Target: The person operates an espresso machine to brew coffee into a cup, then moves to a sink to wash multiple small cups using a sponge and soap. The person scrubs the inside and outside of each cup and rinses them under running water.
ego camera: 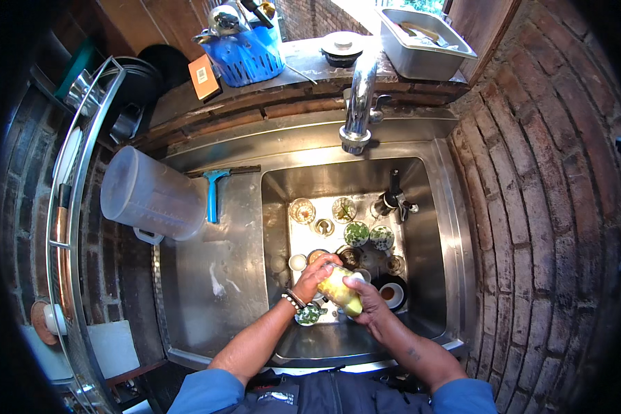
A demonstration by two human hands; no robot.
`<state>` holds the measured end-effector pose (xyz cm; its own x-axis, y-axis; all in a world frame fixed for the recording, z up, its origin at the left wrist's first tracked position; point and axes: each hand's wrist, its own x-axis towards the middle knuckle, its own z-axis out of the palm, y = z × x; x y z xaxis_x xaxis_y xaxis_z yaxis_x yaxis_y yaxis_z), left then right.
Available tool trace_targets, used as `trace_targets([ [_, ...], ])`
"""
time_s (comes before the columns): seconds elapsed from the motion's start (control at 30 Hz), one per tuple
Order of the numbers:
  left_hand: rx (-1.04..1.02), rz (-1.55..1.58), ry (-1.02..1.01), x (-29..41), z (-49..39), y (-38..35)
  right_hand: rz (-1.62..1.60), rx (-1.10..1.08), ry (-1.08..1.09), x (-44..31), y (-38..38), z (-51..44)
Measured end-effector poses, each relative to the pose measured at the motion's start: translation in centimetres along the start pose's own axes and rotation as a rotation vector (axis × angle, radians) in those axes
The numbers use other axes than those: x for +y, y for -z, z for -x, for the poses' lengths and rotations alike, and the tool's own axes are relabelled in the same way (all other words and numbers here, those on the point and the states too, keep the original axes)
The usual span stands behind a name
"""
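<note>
Over the steel sink (435, 207), my left hand (310, 282) grips the upper left end of a clear drinking glass (331, 279). My right hand (370, 302) holds a yellow-green sponge (353, 306) against the glass's lower right end. Yellow shows through the glass wall; whether that is sponge inside it, I cannot tell. On the sink floor stand several used glasses (302, 211) and green-and-white speckled mugs (356, 234). Below my left wrist sits another speckled mug (307, 314). Beside my right hand is a white cup (392, 294) with brown residue, on something dark.
A chrome faucet (359, 103) overhangs the sink's back. In the basin's far right corner stands a black-handled object (390, 201). The left drainboard holds a plastic measuring jug (158, 199) and blue squeegee (215, 191). A blue utensil basket (248, 54) and steel pan (424, 54) occupy the ledge.
</note>
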<state>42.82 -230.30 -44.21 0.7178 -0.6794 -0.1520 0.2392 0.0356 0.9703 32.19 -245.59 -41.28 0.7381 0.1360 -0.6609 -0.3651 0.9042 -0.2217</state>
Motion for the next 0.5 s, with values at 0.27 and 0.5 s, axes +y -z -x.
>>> trace_targets([
  [0.27,-0.159,0.013,0.595,1.5,-0.2,2.2,1.311,-0.148,1.049,-5.3,-2.1,3.9],
  [0.5,0.044,-0.227,0.178,-0.7,0.9,-2.7,1.322,0.094,1.191,-3.1,1.5,-0.3],
])
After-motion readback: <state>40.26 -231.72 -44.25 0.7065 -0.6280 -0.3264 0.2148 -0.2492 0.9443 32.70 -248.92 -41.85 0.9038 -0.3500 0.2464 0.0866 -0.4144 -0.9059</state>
